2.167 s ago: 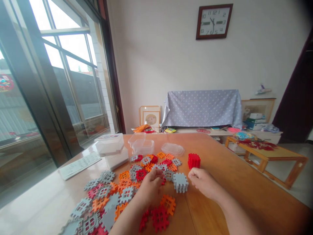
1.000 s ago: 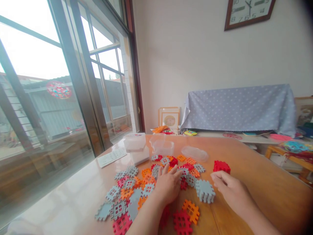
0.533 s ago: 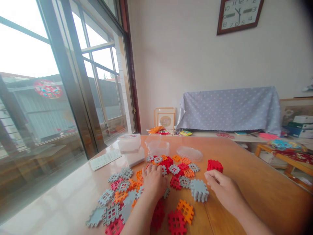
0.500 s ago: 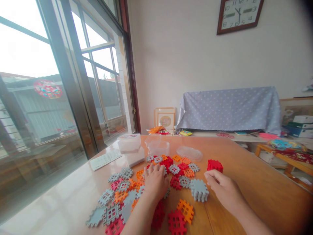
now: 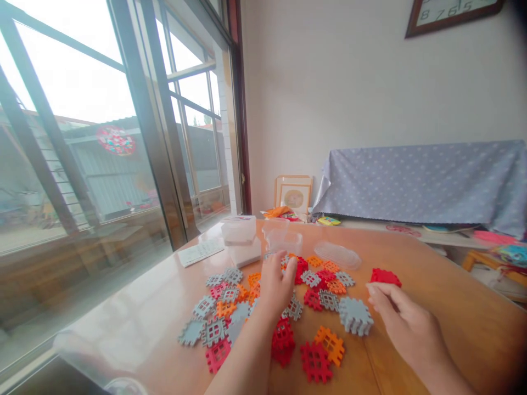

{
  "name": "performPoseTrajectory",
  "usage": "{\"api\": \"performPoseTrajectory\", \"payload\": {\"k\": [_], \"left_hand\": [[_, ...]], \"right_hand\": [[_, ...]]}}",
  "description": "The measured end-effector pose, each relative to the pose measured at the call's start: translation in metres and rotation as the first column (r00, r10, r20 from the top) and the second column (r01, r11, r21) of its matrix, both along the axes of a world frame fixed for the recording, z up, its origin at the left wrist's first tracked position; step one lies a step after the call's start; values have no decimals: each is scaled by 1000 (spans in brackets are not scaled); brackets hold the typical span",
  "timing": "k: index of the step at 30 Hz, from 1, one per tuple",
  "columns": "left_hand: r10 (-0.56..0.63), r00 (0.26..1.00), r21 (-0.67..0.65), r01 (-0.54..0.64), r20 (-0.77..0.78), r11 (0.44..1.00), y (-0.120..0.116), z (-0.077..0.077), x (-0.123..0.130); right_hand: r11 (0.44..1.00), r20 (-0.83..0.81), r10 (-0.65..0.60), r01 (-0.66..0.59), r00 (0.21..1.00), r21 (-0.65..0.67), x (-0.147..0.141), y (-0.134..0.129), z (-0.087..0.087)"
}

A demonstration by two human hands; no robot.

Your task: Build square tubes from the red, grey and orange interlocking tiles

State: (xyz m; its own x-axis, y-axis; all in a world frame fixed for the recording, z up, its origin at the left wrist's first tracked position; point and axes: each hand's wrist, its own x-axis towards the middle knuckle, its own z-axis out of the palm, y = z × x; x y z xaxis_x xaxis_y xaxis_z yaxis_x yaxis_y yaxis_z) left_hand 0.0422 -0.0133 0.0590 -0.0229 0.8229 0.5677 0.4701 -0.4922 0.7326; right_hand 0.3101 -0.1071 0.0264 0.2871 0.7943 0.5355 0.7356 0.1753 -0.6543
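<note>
Whether the left hand (image 5: 276, 282) or right hand (image 5: 411, 321), fingers bent, grips anything cannot be told. The grey stack (image 5: 356, 316) just left of the right hand's fingertips looks light, stiff, probably best pinched by opposite notched edges.

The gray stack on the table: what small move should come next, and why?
Perhaps the left hand should pick up the leftmost gray tile: it lies loose and looks solid, like the one topping the gray stack.
</note>
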Motion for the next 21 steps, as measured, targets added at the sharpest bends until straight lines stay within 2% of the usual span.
{"api": "performPoseTrajectory", "payload": {"k": [2, 4, 6, 9, 11, 14, 18, 21], "left_hand": [[-46, 960, -13, 52, 278, 999, 3, 9, -12], [-63, 861, -21, 85, 504, 996, 5, 18, -25], [-18, 733, -39, 61, 679, 997, 8, 24, -40], [82, 500, -78, -29, 862, 997, 11, 30, -61], [106, 367, -75, -98, 924, 992, 12, 33, -73], [110, 226, -63, -206, 968, 977, 10, 38, -87], [103, 140, -60, -285, 985, 957, 5, 43, -98], [118, 114, -81, -285, 986, 955, 5, 42, -101]], "right_hand": [[996, 34, 42, -45, 999, 71, -13, -5, 2], [983, 96, 121, -133, 988, 128, -29, -8, 4], [960, 183, 218, -244, 959, 137, -48, -10, 8], [931, 319, 339, -363, 885, 20, -86, -15, 16], [909, 384, 414, -398, 825, -125, -116, -19, 20], [822, 426, 569, -468, 703, -324, -159, -21, 19], [687, 409, 727, -577, 552, -442, -200, -12, 8], [632, 413, 774, -632, 480, -449, -215, -2, 2]]}}
